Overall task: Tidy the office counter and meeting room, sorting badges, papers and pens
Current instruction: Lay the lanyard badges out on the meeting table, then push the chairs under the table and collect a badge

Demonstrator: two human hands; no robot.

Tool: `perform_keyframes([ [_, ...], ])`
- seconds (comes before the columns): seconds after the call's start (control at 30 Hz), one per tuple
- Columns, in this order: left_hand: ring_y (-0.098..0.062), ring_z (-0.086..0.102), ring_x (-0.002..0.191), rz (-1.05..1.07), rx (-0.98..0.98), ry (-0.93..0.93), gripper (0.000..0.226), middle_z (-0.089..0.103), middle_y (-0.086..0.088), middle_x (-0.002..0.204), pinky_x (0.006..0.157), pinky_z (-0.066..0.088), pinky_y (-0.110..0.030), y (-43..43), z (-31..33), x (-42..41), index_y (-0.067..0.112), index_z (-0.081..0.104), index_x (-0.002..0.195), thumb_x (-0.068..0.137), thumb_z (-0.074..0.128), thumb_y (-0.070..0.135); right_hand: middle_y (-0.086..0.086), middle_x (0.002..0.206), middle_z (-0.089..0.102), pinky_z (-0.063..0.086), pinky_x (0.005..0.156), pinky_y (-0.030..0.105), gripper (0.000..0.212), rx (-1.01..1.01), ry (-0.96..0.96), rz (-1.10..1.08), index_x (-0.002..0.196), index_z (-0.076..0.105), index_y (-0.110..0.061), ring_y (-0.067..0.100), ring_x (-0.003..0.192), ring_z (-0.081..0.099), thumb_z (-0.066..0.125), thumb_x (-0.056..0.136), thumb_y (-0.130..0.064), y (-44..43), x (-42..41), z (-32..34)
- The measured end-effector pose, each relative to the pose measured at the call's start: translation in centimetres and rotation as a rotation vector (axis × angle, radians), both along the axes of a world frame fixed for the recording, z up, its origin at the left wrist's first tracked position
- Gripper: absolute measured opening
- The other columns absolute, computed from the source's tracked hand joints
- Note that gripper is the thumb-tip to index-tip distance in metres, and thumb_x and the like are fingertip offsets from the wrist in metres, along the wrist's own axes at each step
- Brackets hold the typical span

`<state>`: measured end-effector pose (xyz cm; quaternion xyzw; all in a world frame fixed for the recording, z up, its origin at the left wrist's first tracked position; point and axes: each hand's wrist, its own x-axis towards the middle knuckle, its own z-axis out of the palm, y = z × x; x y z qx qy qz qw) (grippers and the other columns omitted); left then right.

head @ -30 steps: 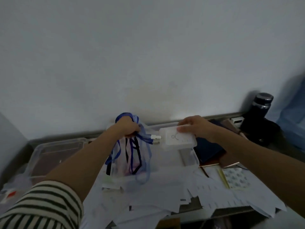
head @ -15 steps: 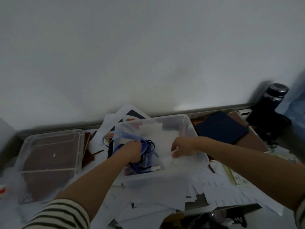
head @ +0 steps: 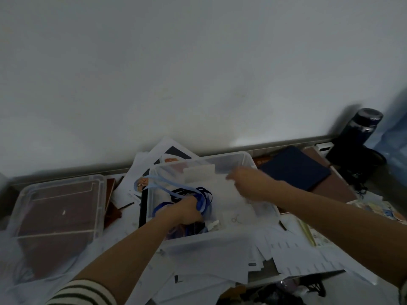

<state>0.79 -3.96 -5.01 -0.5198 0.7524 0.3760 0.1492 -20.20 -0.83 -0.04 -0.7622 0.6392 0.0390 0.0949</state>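
Note:
A clear plastic bin (head: pixel 220 243) stands on the cluttered counter in the middle of the head view. My left hand (head: pixel 185 211) is down inside its left half, gripping a bundle of blue and black badge lanyards (head: pixel 198 194). A light-blue strap loops out over the bin's left rim. White badge holders (head: pixel 235 219) lie on the bin floor. My right hand (head: pixel 248 183) is blurred above the bin's right half, fingers pointing left toward a white card (head: pixel 199 175) at the back wall; whether it holds anything is unclear.
A second clear bin (head: pixel 55 216) with a brown folder inside sits at left. Loose white papers (head: pixel 297 254) cover the counter's front. A dark blue notebook (head: pixel 295 170) and a black bottle (head: pixel 363 128) stand at the right, against the wall.
Both hands dropped from above into the bin. My left hand lowered the lanyards inside. My right hand let go of the white badge holder and has lifted toward the back.

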Motion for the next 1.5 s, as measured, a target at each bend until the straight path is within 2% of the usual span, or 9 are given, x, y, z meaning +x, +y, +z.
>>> perform_keyframes([
  [0.1,-0.011,0.037,0.057,-0.076,0.002,-0.029,0.03,0.04,-0.001,0.066,0.052,0.033,-0.021,0.5,-0.5,-1.8,0.015,0.036,0.065,0.091,0.051,0.011,0.006,0.142,0.045,0.04,0.106,0.039,0.042,-0.311,-0.025,-0.056,0.139,0.047,-0.017,0.025,0.129,0.042,0.047,0.097,-0.017,-0.6,-2.7,0.8],
  [0.3,-0.012,0.036,0.055,-0.108,-0.008,-0.095,0.03,0.041,-0.002,0.064,0.052,0.033,-0.024,0.5,-0.8,-2.6,0.015,0.035,0.064,0.092,0.047,0.011,0.009,0.148,0.035,0.045,0.099,0.042,0.047,-0.13,-0.2,-0.215,0.146,0.033,-0.018,0.027,0.127,0.043,0.042,0.1,-0.023,-0.4,-4.2,-1.8],
  [0.57,-0.029,0.066,0.086,0.196,-0.094,0.001,0.029,0.065,-0.013,0.093,0.067,0.053,-0.03,1.8,3.5,1.5,0.004,0.061,0.097,0.082,0.072,0.026,0.014,0.146,0.042,0.037,0.102,0.048,0.043,-0.394,-0.096,-0.044,0.132,0.056,-0.015,0.034,0.132,0.039,0.058,0.089,-0.024,-1.4,-3.4,-0.7],
  [0.7,-0.026,0.069,0.08,0.444,-0.164,0.207,0.033,0.066,-0.014,0.099,0.069,0.06,-0.033,2.9,6.8,4.5,0.01,0.057,0.118,0.088,0.067,0.017,0.007,0.142,0.048,0.036,0.102,0.044,0.037,-0.432,-0.185,0.078,0.128,0.059,-0.016,0.028,0.13,0.04,0.054,0.092,-0.024,-2.9,-0.1,1.1],
  [0.83,-0.026,0.068,0.07,0.693,-0.315,0.333,0.023,0.068,-0.017,0.088,0.063,0.06,-0.036,4.2,9.1,9.4,0.003,0.061,0.112,0.09,0.06,0.009,0.005,0.133,0.054,0.037,0.098,0.041,0.034,-0.436,-0.321,0.159,0.126,0.06,-0.017,0.027,0.123,0.046,0.054,0.093,-0.024,-4.2,5.1,2.4],
  [1.1,-0.027,0.064,0.072,0.984,-0.419,0.118,0.014,0.066,-0.018,0.094,0.059,0.055,-0.033,6.5,6.6,23.5,0.001,0.063,0.101,0.091,0.058,0.009,0.0,0.112,0.065,0.05,0.087,0.031,0.028,-0.196,-0.627,0.301,0.121,0.061,-0.019,0.017,0.097,0.062,0.056,0.094,-0.024,-5.7,18.1,3.7],
  [1.23,-0.032,0.063,0.102,0.977,-0.452,-0.066,0.025,0.066,-0.019,0.11,0.086,0.051,-0.037,6.5,4.1,29.3,-0.001,0.067,0.105,0.089,0.061,0.017,0.003,0.114,0.065,0.05,0.086,0.03,0.035,-0.02,-0.698,0.245,0.126,0.058,-0.014,0.017,0.097,0.061,0.06,0.093,-0.026,-7.2,24.6,3.3],
  [1.37,-0.035,0.056,0.112,1.082,-0.484,-0.091,0.046,0.058,-0.019,0.123,0.094,0.047,-0.043,5.4,1.5,35.1,0.009,0.058,0.121,0.083,0.068,0.034,0.011,0.13,0.057,0.049,0.096,0.04,0.049,0.209,-0.661,0.124,0.138,0.046,-0.01,0.026,0.112,0.058,0.058,0.094,-0.029,-9.7,30.4,0.8],
  [1.5,-0.036,0.049,0.118,1.043,-0.493,-0.127,0.052,0.049,-0.02,0.128,0.094,0.044,-0.044,4.2,-0.2,37.0,0.012,0.049,0.13,0.086,0.063,0.037,0.006,0.103,0.057,0.05,0.07,0.035,0.061,0.351,-0.745,-0.076,0.144,0.033,-0.006,0.02,0.078,0.058,0.06,0.093,-0.025,-11.3,33.4,-2.4],
])
